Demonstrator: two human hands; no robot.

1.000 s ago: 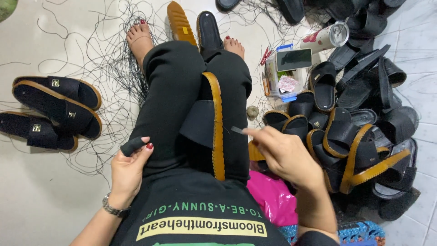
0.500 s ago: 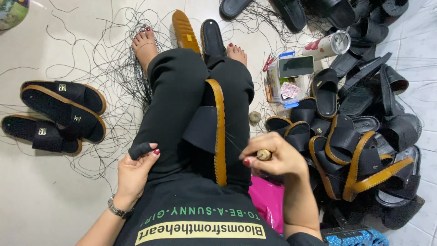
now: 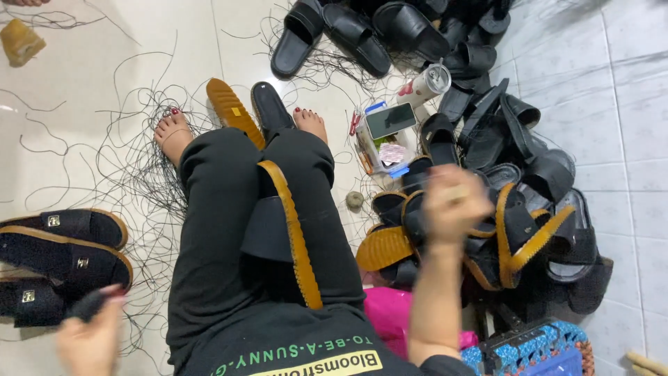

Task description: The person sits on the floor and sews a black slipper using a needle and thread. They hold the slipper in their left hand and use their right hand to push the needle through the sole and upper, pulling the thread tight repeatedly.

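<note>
Black strapped slide sandal with tan stitched sole edge (image 3: 282, 233) lies between the knees, partly stitched; finished pairs (image 3: 62, 240) lie left, an unstitched heap (image 3: 515, 174) right. Left hand (image 3: 90, 338) pinches a small dark object; right hand (image 3: 452, 202) is raised, blurred, grip undeterminable.

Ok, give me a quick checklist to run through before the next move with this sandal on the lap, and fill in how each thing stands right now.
1. Black sandal with tan sole resting between the thighs, on edge: ok.
2. Left hand off the sandal, out over the floor by the finished sandals, pinching something small and dark: not ok for steadying.
3. Right hand raised over the pile of sandals, motion-blurred; what it holds: cannot tell.
4. Thread between the right hand and the sandal: cannot tell, too fine to see.
5. Loose black threads on the floor around the feet: not ok, tangled.
</note>
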